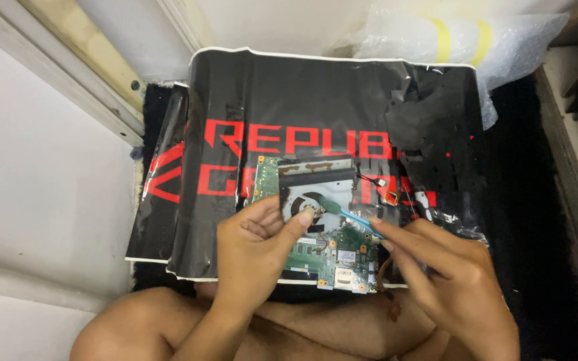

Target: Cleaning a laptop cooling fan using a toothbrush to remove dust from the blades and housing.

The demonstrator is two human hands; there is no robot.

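A green circuit board (329,251) (with a cooling fan (316,190) at its far end) lies on a black mat with red lettering (289,107). The left hand (262,244) presses curled fingers onto the board. The right hand (436,267) pinches a slim blue tool (352,215), tip near the fan.

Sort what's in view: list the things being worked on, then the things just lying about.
In use:
left hand
right hand
green circuit board
cooling fan
blue-handled tool

Lying about:
black mat with red lettering
black plastic film
bubble wrap
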